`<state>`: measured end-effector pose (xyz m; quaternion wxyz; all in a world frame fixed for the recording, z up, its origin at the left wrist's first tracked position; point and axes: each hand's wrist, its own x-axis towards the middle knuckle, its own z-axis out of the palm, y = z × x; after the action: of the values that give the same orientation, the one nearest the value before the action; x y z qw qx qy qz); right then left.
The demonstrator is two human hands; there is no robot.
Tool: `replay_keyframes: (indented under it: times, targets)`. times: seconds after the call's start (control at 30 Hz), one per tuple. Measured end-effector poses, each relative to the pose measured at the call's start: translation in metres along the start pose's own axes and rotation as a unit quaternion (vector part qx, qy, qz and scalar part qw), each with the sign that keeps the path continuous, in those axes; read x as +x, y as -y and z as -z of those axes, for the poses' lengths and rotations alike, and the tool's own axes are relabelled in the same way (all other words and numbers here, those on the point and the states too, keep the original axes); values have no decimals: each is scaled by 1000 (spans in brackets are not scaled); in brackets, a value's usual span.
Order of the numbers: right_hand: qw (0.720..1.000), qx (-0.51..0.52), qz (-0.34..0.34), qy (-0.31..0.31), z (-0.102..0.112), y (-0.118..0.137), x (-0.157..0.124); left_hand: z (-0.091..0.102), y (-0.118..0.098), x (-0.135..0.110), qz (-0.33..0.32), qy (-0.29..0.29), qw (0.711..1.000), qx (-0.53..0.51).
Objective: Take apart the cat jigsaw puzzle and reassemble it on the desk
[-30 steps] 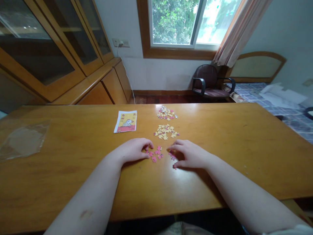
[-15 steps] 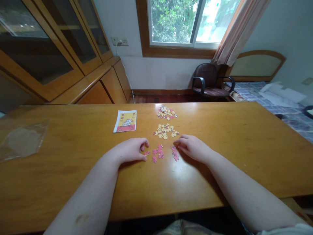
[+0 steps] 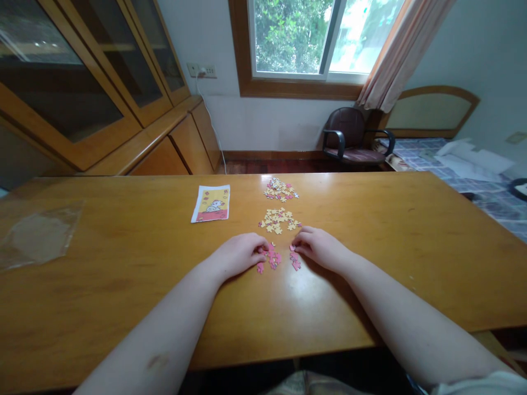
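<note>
My left hand (image 3: 244, 255) is over the left side of a small cluster of pink puzzle pieces (image 3: 274, 261), thumb and fingers closed on a pink piece at the cluster's edge. Its fingers partly cover that piece. Across from it, my right hand (image 3: 320, 247) pinches a pink puzzle piece (image 3: 292, 248) at the top of a short strip of joined pink pieces (image 3: 295, 262). Just beyond both hands lies a pile of mostly yellow puzzle pieces (image 3: 275, 220).
A mixed pile of puzzle pieces (image 3: 280, 190) sits near the table's far edge. To its left lies a picture card (image 3: 211, 203) with a white animal on yellow and pink. A clear plastic bag (image 3: 41, 236) rests at the far left of the wooden table (image 3: 144, 219).
My left hand has moved right, closing its fingers at the pink cluster; the loose piece formerly beside it has left its spot. The right hand has stayed nearly in place, the piece at its fingertips shifting slightly.
</note>
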<state>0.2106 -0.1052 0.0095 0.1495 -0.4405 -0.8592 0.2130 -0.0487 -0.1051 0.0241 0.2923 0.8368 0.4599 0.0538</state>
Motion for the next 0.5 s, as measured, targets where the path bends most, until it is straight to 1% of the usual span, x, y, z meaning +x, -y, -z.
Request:
replay_keyframes:
  times: [0.07,0.13,0.2,0.27,0.37,0.43,0.5]
  targets:
    - [1000,4,-28,5,2,1,0,-1,-2,0,-19,-7,1000,-6]
    - [999,16,-50,7,5,2,-1,2,-4,-3,-32,-8,999,-4]
    - [997,39,-66,6,8,5,-2,8,-6,-7,-22,5,1000,9]
    - [994,84,-68,19,10,10,-5,12,-6,-9,4,25,999,23]
    - [986,148,-53,62,6,24,-10,11,-6,-8,21,44,998,30]
    - [987,135,-31,83,-2,34,-13,6,-6,-5,16,39,999,31]
    - [989,110,19,93,-11,41,-15,1,-7,-2,6,30,999,31]
